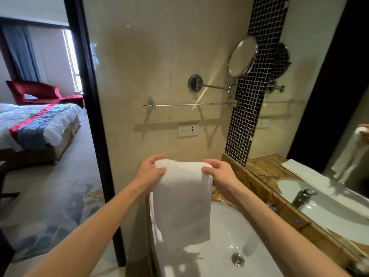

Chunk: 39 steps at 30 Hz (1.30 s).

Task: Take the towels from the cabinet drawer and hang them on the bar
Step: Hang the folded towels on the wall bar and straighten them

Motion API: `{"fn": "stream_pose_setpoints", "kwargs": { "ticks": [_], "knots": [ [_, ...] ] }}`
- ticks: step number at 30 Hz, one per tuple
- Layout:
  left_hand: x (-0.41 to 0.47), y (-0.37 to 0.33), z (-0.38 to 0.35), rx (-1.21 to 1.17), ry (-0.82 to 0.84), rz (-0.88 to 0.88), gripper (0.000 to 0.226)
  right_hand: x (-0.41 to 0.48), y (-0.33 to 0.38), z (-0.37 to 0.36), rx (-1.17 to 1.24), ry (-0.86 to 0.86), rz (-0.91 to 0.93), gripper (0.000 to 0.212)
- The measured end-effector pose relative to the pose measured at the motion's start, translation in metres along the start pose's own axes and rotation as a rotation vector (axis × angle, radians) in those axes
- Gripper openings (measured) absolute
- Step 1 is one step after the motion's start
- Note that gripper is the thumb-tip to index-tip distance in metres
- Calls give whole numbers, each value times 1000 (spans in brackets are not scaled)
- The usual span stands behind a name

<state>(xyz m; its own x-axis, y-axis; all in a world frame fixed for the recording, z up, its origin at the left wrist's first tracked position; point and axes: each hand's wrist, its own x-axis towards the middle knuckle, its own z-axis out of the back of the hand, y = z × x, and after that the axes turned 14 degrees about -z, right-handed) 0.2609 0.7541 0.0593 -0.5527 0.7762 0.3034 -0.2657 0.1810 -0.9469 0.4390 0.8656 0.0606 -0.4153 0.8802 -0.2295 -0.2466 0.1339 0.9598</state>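
Note:
A white towel (182, 202) hangs folded in front of me, above the sink. My left hand (150, 173) grips its top left corner and my right hand (218, 173) grips its top right corner. The towel's lower end drapes down over the basin. A thin chrome towel bar (189, 105) runs across the beige tiled wall, well above and behind the towel, with nothing on it. The cabinet drawer is out of view.
A white sink (229, 236) with a drain lies below the towel. A round swivel mirror (242, 56) on an arm juts out above the bar's right end. A socket plate (187, 130) sits under the bar. A large wall mirror (319, 116) is at right, a doorway to a bedroom at left.

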Motion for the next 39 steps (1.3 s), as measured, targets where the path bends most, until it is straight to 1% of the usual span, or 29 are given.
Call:
{"fn": "stream_pose_setpoints", "kwargs": {
  "ticks": [7,9,13,18,22,26,31,33,35,37,39],
  "knots": [
    [15,-37,28,-24,71,-64,47,-7,35,-18,55,-32,35,40],
    [22,-42,41,-19,85,-82,47,-8,45,-27,105,-32,19,36],
    [35,-48,67,-91,105,-98,48,-13,66,-50,184,-37,-7,29],
    [56,-48,93,-144,124,-81,49,-18,90,-75,166,-100,-10,36],
    [77,-52,95,-185,124,-78,50,-16,109,-82,239,-167,-25,21],
    [102,-55,89,-208,101,-45,54,2,122,-84,237,-181,-84,21],
    [143,-59,74,-288,163,-20,38,34,136,-80,237,-192,-77,16],
    [166,-60,67,-284,171,-43,32,49,147,-77,304,-195,-75,21],
    [191,-62,58,-257,148,-76,37,65,162,-71,335,-203,-73,28],
    [217,-68,52,-232,111,-103,50,84,181,-64,300,-215,-42,36],
    [243,-79,48,-210,102,-142,62,99,205,-57,268,-221,16,37]
  ]
}}
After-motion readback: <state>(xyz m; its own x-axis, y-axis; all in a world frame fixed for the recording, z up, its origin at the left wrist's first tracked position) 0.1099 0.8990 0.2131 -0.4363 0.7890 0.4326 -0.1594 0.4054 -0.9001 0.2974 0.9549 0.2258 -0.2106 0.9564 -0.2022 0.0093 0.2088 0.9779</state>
